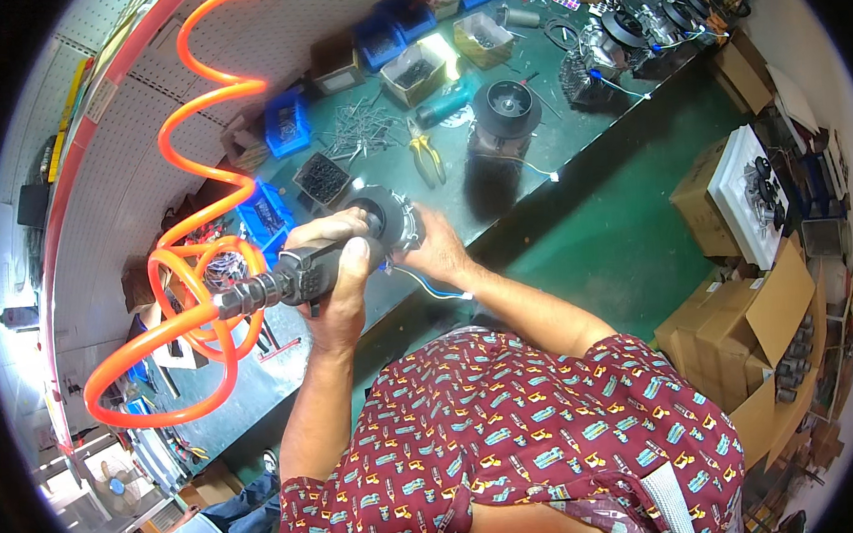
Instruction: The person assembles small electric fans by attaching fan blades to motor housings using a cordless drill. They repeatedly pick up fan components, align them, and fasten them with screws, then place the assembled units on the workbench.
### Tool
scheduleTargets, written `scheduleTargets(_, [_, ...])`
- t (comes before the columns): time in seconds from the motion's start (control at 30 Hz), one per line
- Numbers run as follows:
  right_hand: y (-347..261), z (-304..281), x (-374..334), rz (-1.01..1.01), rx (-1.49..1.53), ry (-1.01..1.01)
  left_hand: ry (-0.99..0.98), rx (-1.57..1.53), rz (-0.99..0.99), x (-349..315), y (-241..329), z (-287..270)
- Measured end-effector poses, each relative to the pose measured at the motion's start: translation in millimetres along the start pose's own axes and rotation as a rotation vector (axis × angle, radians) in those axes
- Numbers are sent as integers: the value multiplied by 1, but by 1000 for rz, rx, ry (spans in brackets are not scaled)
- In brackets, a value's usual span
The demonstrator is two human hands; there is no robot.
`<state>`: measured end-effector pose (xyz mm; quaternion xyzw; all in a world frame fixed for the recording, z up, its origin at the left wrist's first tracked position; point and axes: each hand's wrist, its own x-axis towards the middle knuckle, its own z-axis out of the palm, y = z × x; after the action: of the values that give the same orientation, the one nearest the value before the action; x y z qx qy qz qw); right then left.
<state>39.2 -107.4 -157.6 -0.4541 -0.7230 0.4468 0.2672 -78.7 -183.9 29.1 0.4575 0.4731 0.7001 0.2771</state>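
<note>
On the near side of the yellow-handled pliers (427,162), a round black-and-silver part (402,217) sits between the left hand (342,289), clamped around a black cylindrical tool (302,276), and the right hand (439,251), curved against its side.

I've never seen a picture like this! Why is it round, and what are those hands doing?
There's no robot here, just a person. The camera sits on their head and looks down, and its very wide lens makes the picture round and bends straight lines. The patterned red shirt at the bottom is their own.

Their left hand grips a black power tool. It's joined to a springy orange hose, probably for air. Their right hand holds a round part, black and silvery, beside it.

On the green workbench lie yellow-handled pliers, a pile of thin metal pieces, blue bins and a black round unit standing up.
</note>
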Motion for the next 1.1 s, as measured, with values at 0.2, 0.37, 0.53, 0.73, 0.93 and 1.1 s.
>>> scheduleTargets(0.2, [-7,-3,1,43,9,-3,-4,-14,39,-1,-15,-3])
scheduleTargets(0.37, [0,-1,2,17,16,2,-1,40,11,1,-12,3])
scheduleTargets(0.53, [4,6,1,20,20,4,-59,68,50,3,-13,5])
scheduleTargets(0.73, [19,14,7,-13,103,8,-257,137,-14,16,-3,15])
scheduleTargets(0.93, [14,15,4,20,131,-21,-286,104,28,19,-14,18])
scheduleTargets(1.1, [14,15,3,44,146,-29,-285,81,57,23,-22,23])
